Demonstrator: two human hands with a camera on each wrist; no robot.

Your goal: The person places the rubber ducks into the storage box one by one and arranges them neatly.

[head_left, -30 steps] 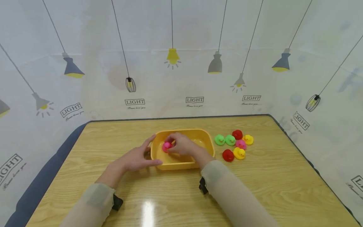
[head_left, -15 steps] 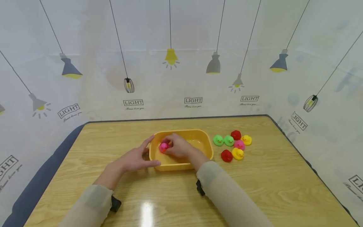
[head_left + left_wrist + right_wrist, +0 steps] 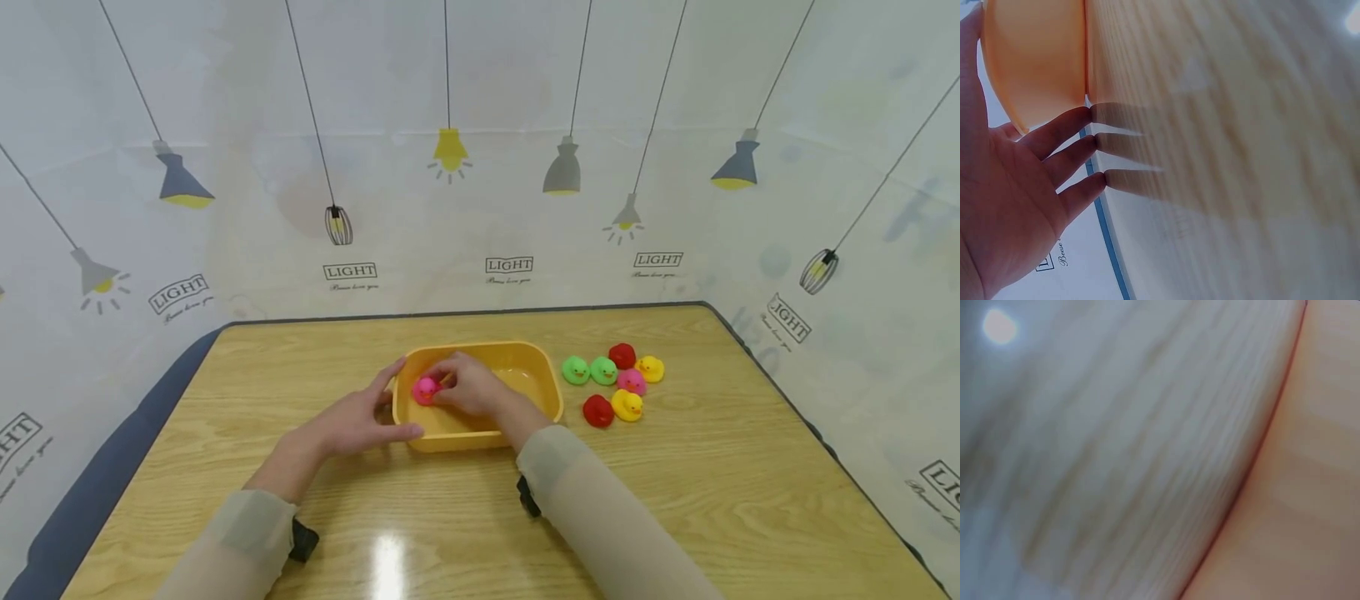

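Observation:
A yellow plastic basin (image 3: pixel 525 379) stands on the table. Inside its left end sits a pink rubber duck (image 3: pixel 425 392), which my right hand (image 3: pixel 476 387) pinches between thumb and fingers. My left hand (image 3: pixel 352 425) spans the basin's left end, its thumb along the near rim and index finger at the far left corner. In the left wrist view, the other fingers of the left hand (image 3: pixel 1016 194) spread out, tips down on the tabletop beside the basin wall (image 3: pixel 1035 56). The right wrist view shows the basin's outer wall (image 3: pixel 1310 506) and wood; the right hand is out of that frame.
Right of the basin, several rubber ducks sit grouped: two green ducks (image 3: pixel 589 371), two red ducks (image 3: pixel 598 411), two yellow ducks (image 3: pixel 627 406) and a pink duck (image 3: pixel 632 382). A printed cloth wall (image 3: pixel 450 250) encloses the wooden table (image 3: pixel 450 517) at its back and sides.
The right hand has shifted the pink duck slightly left inside the basin, toward its left wall. The left hand keeps its place at the basin's end, and the head view has drifted a little.

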